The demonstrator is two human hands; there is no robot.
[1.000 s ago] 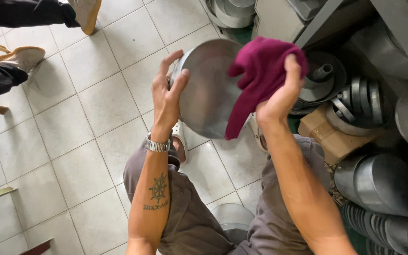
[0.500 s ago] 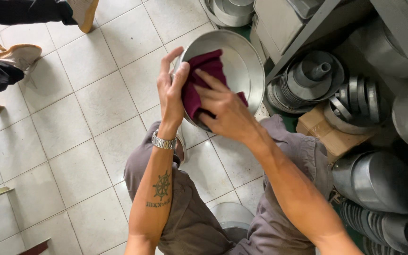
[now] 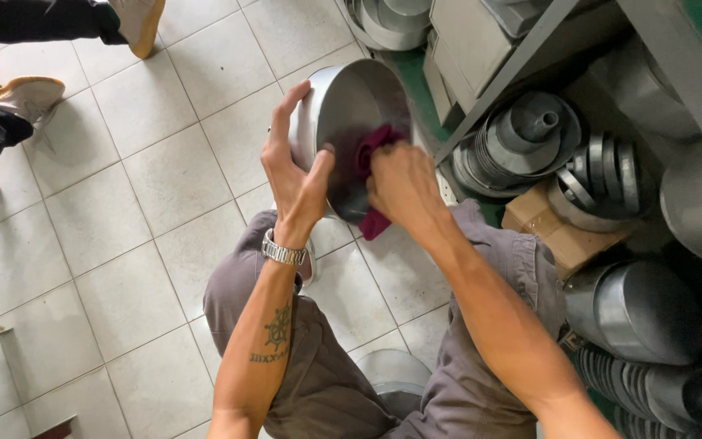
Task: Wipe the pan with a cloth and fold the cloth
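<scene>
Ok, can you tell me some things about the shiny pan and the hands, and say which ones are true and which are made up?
1. The left hand grips the round metal pan by its rim. True.
2. The right hand presses a blue sponge into the pan. False: it is a dark red cloth.
3. The pan rests flat on the floor. False: it is held up, tilted.
4. A wristwatch sits on the left wrist. True.

The left hand (image 3: 294,167) is spread wide, fingers up, gripping the rim of the round metal pan (image 3: 351,106). The right hand (image 3: 400,183) is bunched up, pressed inside the pan. Both arms are stretched forward.
</scene>
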